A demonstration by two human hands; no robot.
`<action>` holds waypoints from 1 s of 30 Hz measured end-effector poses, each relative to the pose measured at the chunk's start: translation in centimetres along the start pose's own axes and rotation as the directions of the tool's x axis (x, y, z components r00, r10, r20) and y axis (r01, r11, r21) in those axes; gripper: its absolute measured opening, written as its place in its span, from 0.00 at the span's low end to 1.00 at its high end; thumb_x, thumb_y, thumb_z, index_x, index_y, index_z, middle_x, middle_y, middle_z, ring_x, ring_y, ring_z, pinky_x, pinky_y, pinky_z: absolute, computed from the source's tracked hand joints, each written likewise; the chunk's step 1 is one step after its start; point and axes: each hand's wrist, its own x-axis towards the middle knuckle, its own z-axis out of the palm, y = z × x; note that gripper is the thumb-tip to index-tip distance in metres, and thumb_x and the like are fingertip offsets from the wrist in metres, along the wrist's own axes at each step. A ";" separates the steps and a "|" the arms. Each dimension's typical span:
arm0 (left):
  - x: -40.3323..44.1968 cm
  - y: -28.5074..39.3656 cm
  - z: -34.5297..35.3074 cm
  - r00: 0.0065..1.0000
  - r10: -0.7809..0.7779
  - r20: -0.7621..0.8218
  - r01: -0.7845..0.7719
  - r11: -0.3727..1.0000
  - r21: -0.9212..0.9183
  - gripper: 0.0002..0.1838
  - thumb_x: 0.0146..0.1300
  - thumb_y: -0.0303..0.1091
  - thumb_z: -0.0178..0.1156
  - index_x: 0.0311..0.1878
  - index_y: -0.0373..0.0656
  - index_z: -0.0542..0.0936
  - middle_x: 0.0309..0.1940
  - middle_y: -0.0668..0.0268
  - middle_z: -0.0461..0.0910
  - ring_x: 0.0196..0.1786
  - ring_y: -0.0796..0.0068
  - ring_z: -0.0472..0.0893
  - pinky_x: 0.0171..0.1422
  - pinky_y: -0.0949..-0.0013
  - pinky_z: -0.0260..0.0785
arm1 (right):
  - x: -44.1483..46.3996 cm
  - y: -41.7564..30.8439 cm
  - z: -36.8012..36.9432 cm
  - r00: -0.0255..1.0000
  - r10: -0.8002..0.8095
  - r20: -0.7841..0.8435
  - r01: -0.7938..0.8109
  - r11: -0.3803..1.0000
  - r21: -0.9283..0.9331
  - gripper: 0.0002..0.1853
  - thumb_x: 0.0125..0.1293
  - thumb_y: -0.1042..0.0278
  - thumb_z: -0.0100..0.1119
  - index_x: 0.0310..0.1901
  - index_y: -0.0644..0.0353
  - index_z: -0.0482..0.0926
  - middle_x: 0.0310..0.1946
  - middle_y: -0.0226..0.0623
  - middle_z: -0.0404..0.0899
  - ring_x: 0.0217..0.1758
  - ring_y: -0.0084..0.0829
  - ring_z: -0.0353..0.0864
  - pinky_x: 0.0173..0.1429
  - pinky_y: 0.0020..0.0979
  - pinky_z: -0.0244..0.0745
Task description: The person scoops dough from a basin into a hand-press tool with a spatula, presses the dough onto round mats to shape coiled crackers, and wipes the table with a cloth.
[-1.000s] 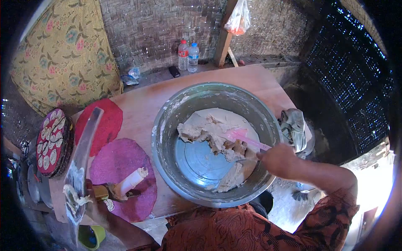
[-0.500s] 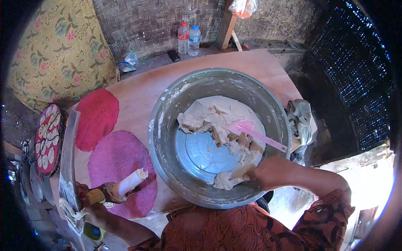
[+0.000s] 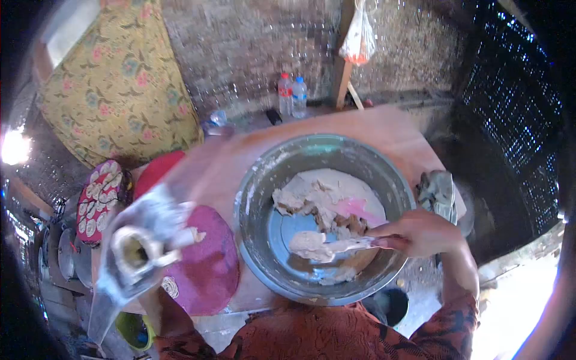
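Observation:
My right hand (image 3: 425, 231) is closed around the handle of a spoon-like utensil, loaded with pale dough (image 3: 309, 245), over the large grey basin (image 3: 264, 273). More dough (image 3: 318, 186) lies against the basin's far side, with a pink spatula (image 3: 354, 209) resting in it. On the left, my left hand (image 3: 155, 294) is mostly hidden behind a blurred, dough-smeared press tool (image 3: 141, 225) that it holds. The tool is tilted, showing a round opening rimmed with dough. Beneath it lies a round magenta mat (image 3: 210, 264) with a small coil of dough (image 3: 170, 287) on it.
A red mat (image 3: 157, 174) lies behind the tool. Stacked mats with dough coils (image 3: 99, 201) sit at the left. Two bottles (image 3: 292, 96) and a dark phone-like object (image 3: 273, 116) stand or lie near the wall. A grey cloth (image 3: 437, 195) is right of the basin.
My right hand has lifted a utensil loaded with dough above the basin. The press tool has tilted, bringing its round opening into view. A coil now shows on the magenta mat. The camera view has shifted.

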 end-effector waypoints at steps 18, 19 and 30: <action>8.5 13.9 13.1 0.658 0.697 0.285 -0.650 0.717 -0.252 0.29 0.41 0.56 0.71 0.43 0.48 0.79 0.36 0.62 0.80 0.37 0.57 0.80 0.41 0.59 0.74 | -10.3 -8.3 -14.2 0.883 -0.184 -0.432 -0.017 0.907 -0.420 0.17 0.61 0.70 0.57 0.52 0.55 0.81 0.32 0.37 0.84 0.36 0.37 0.83 0.42 0.32 0.75; 8.5 14.5 13.5 0.651 0.638 0.411 -0.596 0.765 -0.243 0.29 0.43 0.58 0.71 0.44 0.49 0.80 0.39 0.62 0.81 0.40 0.56 0.81 0.43 0.60 0.74 | -10.4 -9.5 -14.1 0.856 -0.096 -0.508 -0.263 0.765 -0.588 0.17 0.59 0.68 0.58 0.51 0.52 0.82 0.28 0.35 0.83 0.33 0.37 0.83 0.39 0.33 0.75; 8.3 12.1 16.4 0.782 0.573 0.244 -0.558 0.819 -0.134 0.26 0.46 0.53 0.70 0.45 0.48 0.78 0.35 0.62 0.81 0.32 0.59 0.82 0.33 0.59 0.74 | -2.5 -7.5 -1.7 0.569 -0.487 -0.663 -0.343 0.592 -0.729 0.16 0.57 0.64 0.54 0.48 0.52 0.79 0.28 0.28 0.73 0.32 0.29 0.76 0.35 0.31 0.71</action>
